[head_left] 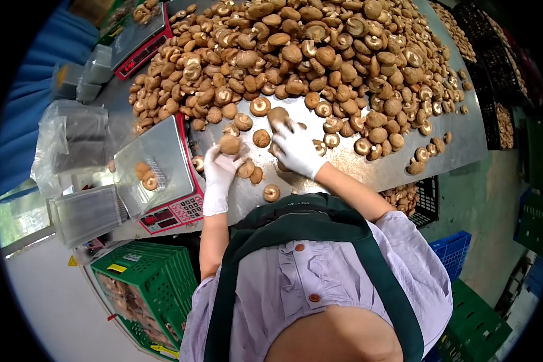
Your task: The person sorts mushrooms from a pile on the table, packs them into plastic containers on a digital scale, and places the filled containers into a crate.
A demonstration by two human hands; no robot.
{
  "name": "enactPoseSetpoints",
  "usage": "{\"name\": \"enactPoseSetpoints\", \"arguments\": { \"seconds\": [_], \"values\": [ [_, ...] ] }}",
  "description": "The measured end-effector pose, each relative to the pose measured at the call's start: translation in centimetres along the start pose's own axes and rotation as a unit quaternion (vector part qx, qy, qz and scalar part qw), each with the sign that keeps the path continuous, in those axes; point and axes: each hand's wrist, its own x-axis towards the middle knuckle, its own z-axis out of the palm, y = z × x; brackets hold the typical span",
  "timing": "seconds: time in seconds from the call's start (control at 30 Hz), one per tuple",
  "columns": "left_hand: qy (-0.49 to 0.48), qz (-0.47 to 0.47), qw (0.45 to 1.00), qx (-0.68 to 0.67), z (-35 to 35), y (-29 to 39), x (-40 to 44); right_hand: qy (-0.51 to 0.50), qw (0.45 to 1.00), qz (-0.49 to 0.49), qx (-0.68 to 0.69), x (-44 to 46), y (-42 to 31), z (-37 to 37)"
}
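My left hand (pixel 222 171), in a white glove, has its fingers round a brown mushroom (pixel 230 144) just right of the red scale (pixel 189 208). Also gloved in white, my right hand (pixel 297 148) reaches over the metal table, its fingers on another mushroom (pixel 277 116). Loose mushrooms lie around both hands, some cap up and some stem up. Beyond them is a large mushroom pile (pixel 283 45). On the scale's plate sits a clear tray (pixel 140 181) with a few mushrooms in it.
A second red scale (pixel 143 55) stands at the back left. Stacked clear trays (pixel 87 214) and a plastic bag (pixel 66 142) are at the left. Green crates (pixel 145 271) stand below the table's left side, and a blue crate (pixel 451 253) is at the lower right.
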Motion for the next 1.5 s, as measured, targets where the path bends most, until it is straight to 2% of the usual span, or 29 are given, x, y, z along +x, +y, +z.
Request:
{"name": "enactPoseSetpoints", "arguments": {
  "seconds": [0.07, 0.1, 0.13, 0.2, 0.27, 0.3, 0.33, 0.4, 0.47, 0.5, 0.53, 0.6, 0.63, 0.67, 0.73, 0.77, 0.8, 0.87, 0.93, 0.97, 1.03, 1.07, 1.13, 1.17, 1.2, 1.27, 1.33, 1.4, 1.5],
  "values": [
    [0.111, 0.018, 0.994, -0.009, 0.4, 0.4, 0.7, -0.082, 0.989, 0.025, 0.118, -2.2, -1.0, -0.2],
    [0.159, 0.057, 0.985, 0.038, 0.4, 0.5, 1.1, -0.066, 0.994, -0.020, 0.090, -3.1, -1.5, -1.1],
    [0.159, 0.057, 0.985, 0.038, 0.2, 0.8, 1.8, -0.018, 0.995, -0.050, 0.087, -3.8, -1.4, -0.8],
    [0.085, 0.084, 0.992, 0.035, 0.1, 1.7, 3.2, -0.013, 0.990, -0.029, 0.138, -4.4, -1.1, -2.2],
    [0.061, 0.088, 0.993, 0.057, 0.9, 2.8, 4.2, -0.052, 0.978, 0.058, 0.196, -4.1, -0.2, -3.7],
    [0.073, 0.096, 0.992, 0.038, 1.4, 3.3, 4.9, 0.025, 0.980, 0.055, 0.189, -3.6, 0.3, -4.0],
    [0.084, 0.103, 0.991, 0.019, 2.1, 3.7, 5.5, 0.007, 0.966, 0.112, 0.232, -3.0, 0.7, -4.6],
    [0.062, 0.064, 0.996, 0.006, 2.4, 4.7, 6.9, 0.037, 0.960, 0.172, 0.218, -1.4, 1.5, -5.8],
    [0.027, 0.107, 0.965, 0.239, -0.2, 4.3, 10.1, 0.000, 0.941, 0.246, 0.233, 0.6, 2.5, -6.3],
    [0.069, 0.188, 0.883, 0.425, 2.4, 3.8, 8.8, 0.011, 0.946, 0.227, 0.230, 1.5, 3.3, -5.5],
    [0.097, 0.130, 0.792, 0.588, 2.2, 3.4, 9.3, 0.022, 0.951, 0.207, 0.228, 2.5, 4.1, -4.4],
    [0.101, 0.264, 0.538, 0.794, 2.5, 1.8, 8.5, -0.008, 0.952, 0.212, 0.221, 4.6, 4.3, -3.2],
    [0.081, 0.182, 0.574, 0.794, 2.9, 1.9, 8.3, -0.039, 0.952, 0.216, 0.215, 5.7, 4.4, -2.5],
    [0.065, 0.186, 0.561, 0.804, 3.0, 1.8, 8.1, -0.079, 0.952, 0.189, 0.229, 6.4, 4.9, -1.1],
    [0.015, 0.194, 0.554, 0.810, 3.4, 1.7, 7.0, -0.067, 0.983, 0.113, 0.126, 6.1, 5.7, 4.7],
    [-0.016, 0.201, 0.568, 0.798, 3.0, 1.6, 6.6, -0.100, 0.978, 0.139, 0.119, 6.3, 4.1, 3.2],
    [-0.023, 0.207, 0.582, 0.786, 2.8, 1.1, 6.0, -0.092, 0.984, 0.085, 0.125, 6.0, 4.6, 4.0],
    [-0.032, 0.223, 0.613, 0.757, 1.9, 0.5, 4.8, -0.116, 0.976, 0.076, 0.169, 5.1, 4.5, 3.5],
    [-0.107, 0.217, 0.699, 0.673, 1.9, 0.7, 3.2, -0.177, 0.948, 0.080, 0.253, 4.0, 3.4, -0.2],
    [-0.141, 0.199, 0.701, 0.670, 1.7, 1.0, 2.3, -0.213, 0.927, 0.102, 0.292, 3.5, 2.9, -1.5],
    [-0.176, 0.196, 0.700, 0.664, 1.3, 0.9, 1.0, -0.079, 0.971, 0.046, 0.221, 0.8, 2.5, -2.2],
    [-0.174, 0.194, 0.702, 0.663, 1.4, 1.0, 0.1, -0.010, 0.983, 0.021, 0.184, -0.1, 2.0, -3.2],
    [-0.149, 0.143, 0.758, 0.619, 2.0, 1.6, -1.9, -0.052, 0.968, 0.104, 0.221, -1.5, 1.2, -5.5],
    [-0.120, 0.134, 0.775, 0.606, 1.8, 1.5, -2.7, -0.060, 0.969, 0.144, 0.190, -2.6, 0.6, -5.9],
    [-0.117, 0.134, 0.775, 0.607, 1.5, 1.3, -3.1, -0.091, 0.969, 0.144, 0.178, -3.2, 0.0, -6.9],
    [-0.042, 0.192, 0.764, 0.615, 1.0, 0.5, -3.9, -0.082, 0.991, 0.066, 0.084, -4.8, -0.8, -5.9],
    [-0.006, 0.199, 0.743, 0.639, 1.0, 0.1, -4.8, -0.124, 0.992, 0.023, 0.030, -5.8, -1.3, -3.8],
    [0.076, 0.186, 0.718, 0.667, 0.7, -0.4, -5.2, -0.152, 0.987, 0.040, -0.037, -5.5, -1.8, -2.3],
    [0.070, 0.199, 0.690, 0.693, 0.6, -1.0, -6.0, -0.161, 0.983, 0.084, 0.014, -4.6, -1.3, -2.5]
  ]
}}
